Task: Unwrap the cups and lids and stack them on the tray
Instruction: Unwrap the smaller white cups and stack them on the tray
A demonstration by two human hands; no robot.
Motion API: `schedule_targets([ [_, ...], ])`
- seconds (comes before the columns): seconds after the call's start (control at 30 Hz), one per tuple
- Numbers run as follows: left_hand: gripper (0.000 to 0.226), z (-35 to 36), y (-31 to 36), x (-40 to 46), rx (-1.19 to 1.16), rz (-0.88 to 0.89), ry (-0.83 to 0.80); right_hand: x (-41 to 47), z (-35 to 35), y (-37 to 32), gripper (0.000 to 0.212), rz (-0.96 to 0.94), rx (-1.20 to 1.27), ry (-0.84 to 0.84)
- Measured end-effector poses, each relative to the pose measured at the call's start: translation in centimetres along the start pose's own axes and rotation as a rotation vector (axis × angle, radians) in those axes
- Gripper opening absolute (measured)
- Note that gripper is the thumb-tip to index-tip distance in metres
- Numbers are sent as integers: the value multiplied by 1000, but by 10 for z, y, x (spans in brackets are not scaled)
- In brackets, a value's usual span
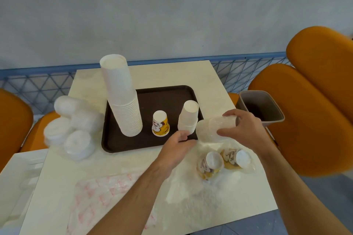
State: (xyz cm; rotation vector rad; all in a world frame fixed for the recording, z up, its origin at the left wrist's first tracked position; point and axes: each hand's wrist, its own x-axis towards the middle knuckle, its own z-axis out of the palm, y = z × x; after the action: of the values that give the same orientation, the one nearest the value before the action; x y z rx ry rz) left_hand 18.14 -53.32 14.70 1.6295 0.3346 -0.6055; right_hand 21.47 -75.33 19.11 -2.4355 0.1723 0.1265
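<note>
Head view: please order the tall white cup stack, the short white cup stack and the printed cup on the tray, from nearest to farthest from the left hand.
1. Short white stack, tray's right side, just above the left hand.
2. Printed cup, tray's middle.
3. Tall white stack, tray's left side.

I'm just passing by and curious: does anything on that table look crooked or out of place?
Yes. The tall stack of white cups on the tray leans noticeably to the left at its top. Two printed cups lie on their sides in loose plastic wrap on the table, off the tray. Nothing looks spilled or broken.
</note>
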Motion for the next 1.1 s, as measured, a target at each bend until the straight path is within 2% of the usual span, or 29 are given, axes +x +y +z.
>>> schedule_targets([
  [0.17,54,11,5,16,-139,-120,-48,3,8,2,58,-10,128,4],
  [0.37,63,17,12,31,-620,-223,-90,3,9,-1,55,-19,340,-106],
  [0.47,59,15,13,28,-734,-162,-91,2,13,0,62,-87,163,-86],
  [0.53,57,14,14,24,-739,-90,-60,0,15,-2,71,-158,-5,-38],
  [0.63,64,14,20,14,-705,64,19,-5,18,-11,79,-258,-105,-7],
  [0.7,79,9,24,5,-646,178,91,-9,22,-22,83,-279,-202,-6],
  [0.8,105,-1,30,-10,-594,289,68,-17,28,-35,86,-238,-331,31],
  [0.87,99,-5,34,-21,-580,363,15,-26,33,-46,86,-244,-206,42],
  [0.93,82,-7,33,-30,-506,432,21,-39,41,-61,80,-310,38,-14],
  [1.03,77,-10,27,-40,-353,486,190,-53,47,-76,65,-406,177,-178],
  [1.1,79,-22,23,-48,-216,532,315,-55,40,-83,67,-430,144,-253],
])
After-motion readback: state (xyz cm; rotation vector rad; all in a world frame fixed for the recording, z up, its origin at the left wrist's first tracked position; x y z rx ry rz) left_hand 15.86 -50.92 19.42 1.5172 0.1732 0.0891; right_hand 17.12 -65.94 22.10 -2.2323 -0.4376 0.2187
